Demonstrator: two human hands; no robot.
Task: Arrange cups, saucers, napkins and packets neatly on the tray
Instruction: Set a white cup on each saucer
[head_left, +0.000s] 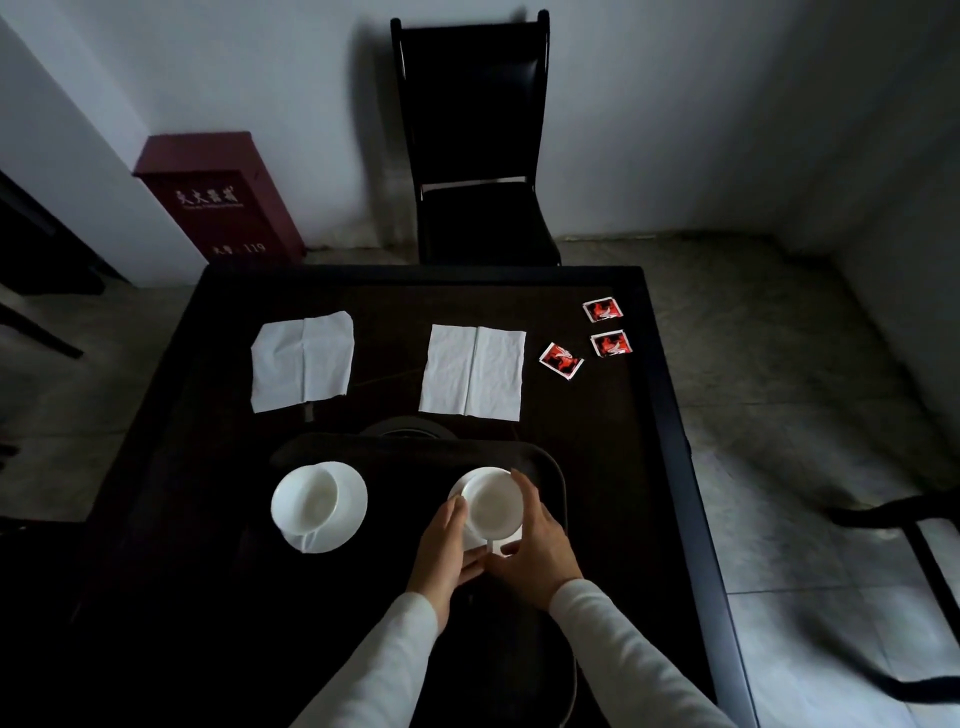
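Note:
A dark tray lies on the black table in front of me. On its right half a white cup stands on a saucer. My left hand holds the saucer's left edge and my right hand wraps the cup's right side, both closed around the set. A second white cup on its saucer stands on the tray's left half. Two white napkins lie flat beyond the tray. Three red packets lie at the far right of the table.
A dark round object sits just behind the tray. A black chair stands against the wall past the table's far edge. A red cabinet stands on the floor at back left. Another chair's frame shows at right.

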